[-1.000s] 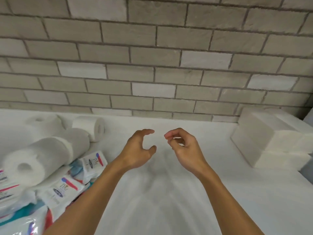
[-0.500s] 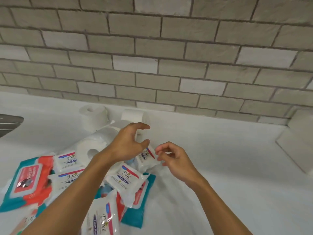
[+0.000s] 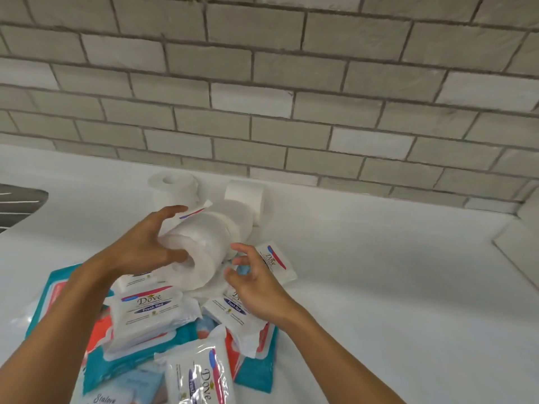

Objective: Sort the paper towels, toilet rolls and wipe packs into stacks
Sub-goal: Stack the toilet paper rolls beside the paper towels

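Four rolls [image 3: 172, 185] (one gripped) | left hand [image 3: 140, 246] clasps paper towel roll [image 3: 205, 246] | right hand [image 3: 256, 284] slack

Bright, even light fills the view. The white surface [image 3: 379, 287] right of the roll [image 3: 210, 243] is nearly washed out and shows little texture. Shadows are soft and faint, with a pale one just right of the roll and darker ones between the packs [image 3: 151, 316] below it. Glare streaks the shiny wrap of the packs farthest below the roll. The left hand [image 3: 145, 249] and right hand [image 3: 253, 284], either side of the roll, are slightly smeared by motion. Above the roll, the brick courses of the wall [image 3: 262, 83] tilt and fan outward with wide-angle distortion, and the picture's corners look soft.
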The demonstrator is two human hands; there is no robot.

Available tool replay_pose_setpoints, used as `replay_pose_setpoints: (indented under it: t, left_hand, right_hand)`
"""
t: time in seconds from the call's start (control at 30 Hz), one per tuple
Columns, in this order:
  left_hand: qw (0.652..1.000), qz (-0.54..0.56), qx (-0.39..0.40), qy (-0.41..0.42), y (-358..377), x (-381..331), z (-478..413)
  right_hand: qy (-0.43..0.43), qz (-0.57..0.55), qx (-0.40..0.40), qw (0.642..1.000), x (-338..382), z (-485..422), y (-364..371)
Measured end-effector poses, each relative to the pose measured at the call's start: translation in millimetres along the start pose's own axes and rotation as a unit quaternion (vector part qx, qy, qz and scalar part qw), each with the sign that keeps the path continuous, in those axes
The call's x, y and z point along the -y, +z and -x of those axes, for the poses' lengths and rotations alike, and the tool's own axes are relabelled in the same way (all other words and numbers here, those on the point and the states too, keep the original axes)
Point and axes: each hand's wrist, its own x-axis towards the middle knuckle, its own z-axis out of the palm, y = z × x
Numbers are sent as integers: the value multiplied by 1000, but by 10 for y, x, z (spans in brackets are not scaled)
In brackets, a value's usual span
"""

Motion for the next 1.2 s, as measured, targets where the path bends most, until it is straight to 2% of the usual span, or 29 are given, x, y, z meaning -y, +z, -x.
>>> replay_pose_setpoints:
  t: [0.1, 0.5, 0.8, 0.93, 1.07, 1.2]
  left_hand:
    - [1000, -24, -9, 7, 151, 180, -12]
    - [987, -6, -154, 52, 477, 350, -35]
    - [981, -19, -167, 95, 362, 236, 26]
    - [983, -53, -140, 109, 151, 43, 26]
    - [987, -77, -81, 119, -6, -170, -3]
    - [987, -75, 7, 144, -25, -386, -44]
  right_hand:
    - [11, 4, 12, 1000, 11, -72, 136]
    - [7, 19, 16, 1000, -55, -284, 263]
    - [-4, 5, 27, 1000, -72, -229, 189]
    - [-36, 61, 32, 997, -8, -93, 63]
    - [-99, 199, -37, 974, 79, 47, -20]
    - [-139, 224, -41, 964, 163, 71, -99]
